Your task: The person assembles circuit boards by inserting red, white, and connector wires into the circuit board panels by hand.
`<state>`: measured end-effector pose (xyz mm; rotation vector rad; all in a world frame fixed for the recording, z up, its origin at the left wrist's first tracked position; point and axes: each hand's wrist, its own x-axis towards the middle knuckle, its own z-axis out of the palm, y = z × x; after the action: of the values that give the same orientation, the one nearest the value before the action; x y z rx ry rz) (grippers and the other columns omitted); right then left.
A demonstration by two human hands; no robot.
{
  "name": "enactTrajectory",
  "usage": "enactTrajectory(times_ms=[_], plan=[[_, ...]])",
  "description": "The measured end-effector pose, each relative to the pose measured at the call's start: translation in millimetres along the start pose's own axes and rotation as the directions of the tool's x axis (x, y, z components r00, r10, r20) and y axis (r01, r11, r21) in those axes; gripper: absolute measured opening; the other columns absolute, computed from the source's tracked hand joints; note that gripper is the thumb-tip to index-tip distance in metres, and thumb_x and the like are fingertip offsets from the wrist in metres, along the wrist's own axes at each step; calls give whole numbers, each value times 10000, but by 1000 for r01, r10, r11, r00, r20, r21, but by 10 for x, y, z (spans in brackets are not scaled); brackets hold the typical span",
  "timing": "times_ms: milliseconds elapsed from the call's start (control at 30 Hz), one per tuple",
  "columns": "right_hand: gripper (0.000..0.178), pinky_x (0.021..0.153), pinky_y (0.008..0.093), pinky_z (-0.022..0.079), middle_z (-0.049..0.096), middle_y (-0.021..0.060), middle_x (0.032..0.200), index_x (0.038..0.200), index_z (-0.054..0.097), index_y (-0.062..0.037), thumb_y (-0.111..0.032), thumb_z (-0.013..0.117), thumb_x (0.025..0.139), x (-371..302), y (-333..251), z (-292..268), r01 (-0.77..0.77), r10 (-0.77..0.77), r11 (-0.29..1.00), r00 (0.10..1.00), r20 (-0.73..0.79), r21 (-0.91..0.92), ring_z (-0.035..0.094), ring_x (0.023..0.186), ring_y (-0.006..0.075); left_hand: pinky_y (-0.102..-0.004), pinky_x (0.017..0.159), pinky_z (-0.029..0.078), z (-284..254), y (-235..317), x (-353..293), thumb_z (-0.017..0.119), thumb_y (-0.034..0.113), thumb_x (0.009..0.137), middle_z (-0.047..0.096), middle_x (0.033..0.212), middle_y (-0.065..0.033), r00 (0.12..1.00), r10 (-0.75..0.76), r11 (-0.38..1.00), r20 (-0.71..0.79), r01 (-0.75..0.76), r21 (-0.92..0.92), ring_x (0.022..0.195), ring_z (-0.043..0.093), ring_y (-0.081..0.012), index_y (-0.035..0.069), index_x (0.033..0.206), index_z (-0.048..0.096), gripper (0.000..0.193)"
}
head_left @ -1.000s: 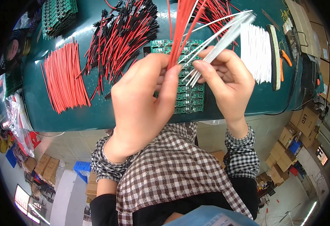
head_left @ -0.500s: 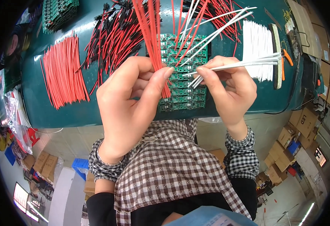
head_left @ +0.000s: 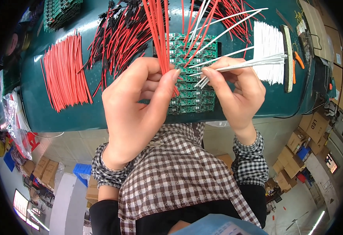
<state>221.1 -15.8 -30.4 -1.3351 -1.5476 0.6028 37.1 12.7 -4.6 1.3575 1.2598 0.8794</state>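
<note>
In my left hand [head_left: 134, 103], a bundle of red wires [head_left: 160, 39] is pinched between thumb and fingers, with its long ends pointing up and away. My right hand [head_left: 238, 92] grips several white wires [head_left: 254, 62] the same way; their short ends reach left over the circuit boards. Below both hands lies a panel of green circuit boards [head_left: 197, 105] on the table. Some red and white wires [head_left: 199, 29] stand up from its far part, and a single white wire slants out behind my right fingers. Whether that one is attached cannot be made out.
On the green table [head_left: 73, 123], a row of red wires [head_left: 65, 72] lies left and a pile of red-black leads [head_left: 116, 39] behind. White wires [head_left: 268, 51] lie right, beside a dark strip [head_left: 287, 58] and orange-handled tool [head_left: 298, 59]. Stacked circuit boards [head_left: 61, 13] stand far left.
One white wire above the boards has dropped lower toward the right. The red bundle has spread slightly, and both hands have shifted only a little.
</note>
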Motion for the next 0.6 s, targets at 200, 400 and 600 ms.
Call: enactTrajectory(times_ms=[200, 400, 600], plan=[[208, 612, 238, 574, 678, 95, 842, 952, 679, 43, 0, 785, 778, 6, -49, 23, -120, 120, 993, 992, -32, 19, 670, 701, 121, -209, 584, 536, 31, -43, 19, 689, 18, 883, 672, 802, -62, 1000, 29, 1000, -6, -29, 6, 694, 685, -89, -28, 920, 620, 91], [275, 594, 222, 560, 672, 92, 836, 995, 688, 54, -26, 808, 761, 7, -27, 12, -174, 174, 985, 982, -67, 6, 671, 690, 113, -220, 581, 543, 51, -66, 34, 681, 27, 889, 672, 797, -69, 996, 87, 989, 9, -88, 119, 680, 690, -106, -16, 929, 621, 84], [244, 587, 225, 559, 671, 91, 836, 973, 688, 52, -31, 801, 773, -15, -8, 2, -199, 203, 978, 977, -59, 69, 668, 687, 110, -229, 554, 537, 62, -45, 23, 683, 40, 888, 666, 783, -70, 996, 81, 984, 22, -84, 159, 664, 686, -112, -1, 931, 622, 85]])
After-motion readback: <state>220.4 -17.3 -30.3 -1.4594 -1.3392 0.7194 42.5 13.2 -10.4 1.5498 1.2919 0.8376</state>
